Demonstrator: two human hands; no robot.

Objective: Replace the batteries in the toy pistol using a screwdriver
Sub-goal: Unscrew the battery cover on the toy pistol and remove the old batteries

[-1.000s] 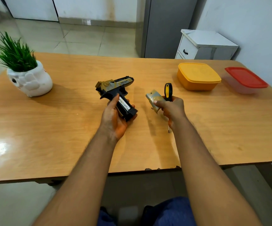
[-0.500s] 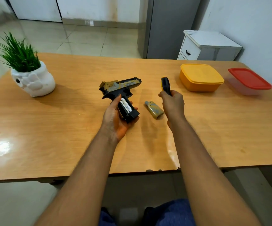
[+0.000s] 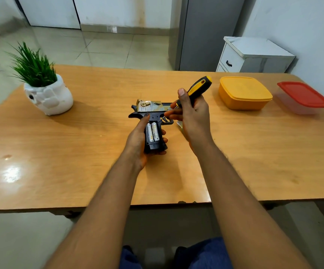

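My left hand [image 3: 138, 140] grips the black and gold toy pistol [image 3: 151, 111] by its handle, above the middle of the wooden table [image 3: 79, 152]. The handle's compartment is uncovered and two batteries [image 3: 152, 132] lie side by side in it. My right hand [image 3: 193, 113] holds the black and yellow screwdriver [image 3: 198, 88], handle up and to the right, its metal tip pointing down at the top of the battery compartment near the trigger. The compartment cover [image 3: 179, 124] lies on the table, mostly hidden behind my right hand.
A green plant in a white pot [image 3: 46, 92] stands at the far left. A yellow lidded box [image 3: 243, 93] and a clear box with a red lid [image 3: 303, 98] sit at the far right. A white drawer cabinet [image 3: 252, 55] stands beyond the table.
My right hand let the cover drop onto the table, then brought the screwdriver left to the pistol. My left hand turned the pistol so that the batteries face up.
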